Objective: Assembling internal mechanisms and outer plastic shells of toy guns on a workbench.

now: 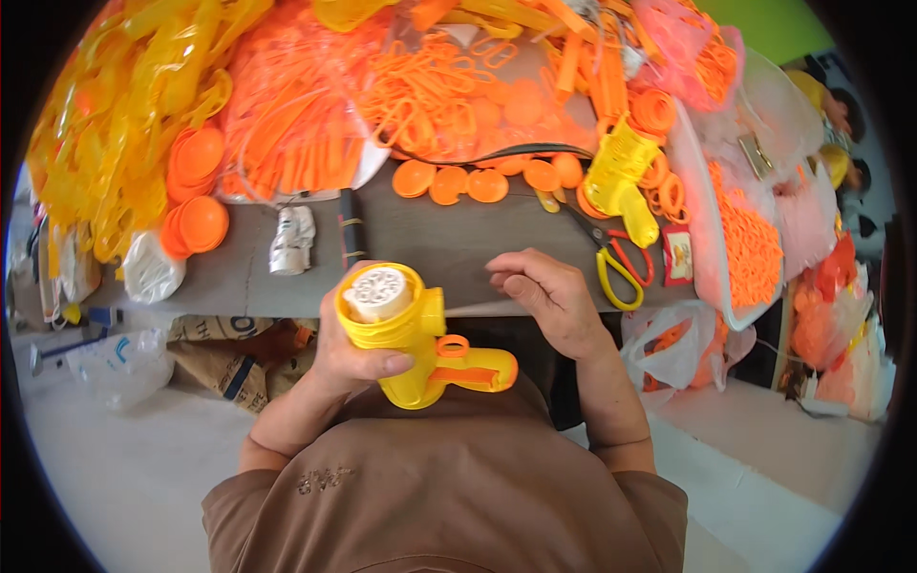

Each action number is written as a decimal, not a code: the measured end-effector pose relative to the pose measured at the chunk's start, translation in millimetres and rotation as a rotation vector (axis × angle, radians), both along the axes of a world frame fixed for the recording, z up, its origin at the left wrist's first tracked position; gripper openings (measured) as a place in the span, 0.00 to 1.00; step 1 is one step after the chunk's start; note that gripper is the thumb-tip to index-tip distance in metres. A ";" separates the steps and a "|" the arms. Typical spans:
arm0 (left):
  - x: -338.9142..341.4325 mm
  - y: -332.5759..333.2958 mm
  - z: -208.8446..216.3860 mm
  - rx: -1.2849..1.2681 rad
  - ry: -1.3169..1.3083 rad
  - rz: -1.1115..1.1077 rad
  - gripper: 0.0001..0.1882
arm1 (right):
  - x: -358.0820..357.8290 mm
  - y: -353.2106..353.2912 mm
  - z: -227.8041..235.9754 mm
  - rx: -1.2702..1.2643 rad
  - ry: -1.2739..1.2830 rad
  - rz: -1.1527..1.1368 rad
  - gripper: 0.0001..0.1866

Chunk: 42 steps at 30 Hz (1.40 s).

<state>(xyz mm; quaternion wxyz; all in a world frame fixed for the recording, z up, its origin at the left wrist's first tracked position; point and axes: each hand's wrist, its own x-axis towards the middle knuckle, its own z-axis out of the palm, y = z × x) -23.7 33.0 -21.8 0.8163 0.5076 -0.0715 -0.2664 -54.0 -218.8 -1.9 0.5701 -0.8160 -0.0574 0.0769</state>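
My left hand (336, 351) is wrapped round a yellow pistol-shaped plastic toy body (417, 377), with the thumb across its near side. A round white piece with several holes (377, 289) sits in its upward-facing end. An orange ring and an orange strip show along the handle, which points right. To the right of the toy, my right hand (554, 296) hovers by the table's front edge, holding nothing, its fingers loosely bent and apart from the thumb. On the table beyond it lie scissors (621, 272) with one yellow and one red handle loop.
A second yellow toy body (621, 172) lies at the back right. Orange discs (447, 185), orange straps (296, 105) and yellow parts (124, 124) crowd the table (430, 248). A silvery wrapped roll (292, 239) and a dark bar (352, 224) lie nearer. Right stands a bin (702, 229) of orange pieces.
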 end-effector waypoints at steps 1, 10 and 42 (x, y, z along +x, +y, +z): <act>0.3 -1.3 0.5 -0.028 0.031 0.013 0.39 | -2.9 -0.4 3.0 0.137 0.017 0.009 0.22; 14.4 -20.7 11.4 -0.101 0.004 0.125 0.39 | -50.9 14.6 -11.3 0.341 0.108 0.044 0.38; 24.0 -64.1 6.6 -0.099 -0.111 0.110 0.35 | 8.3 -190.6 -23.5 -1.309 0.007 -0.699 0.08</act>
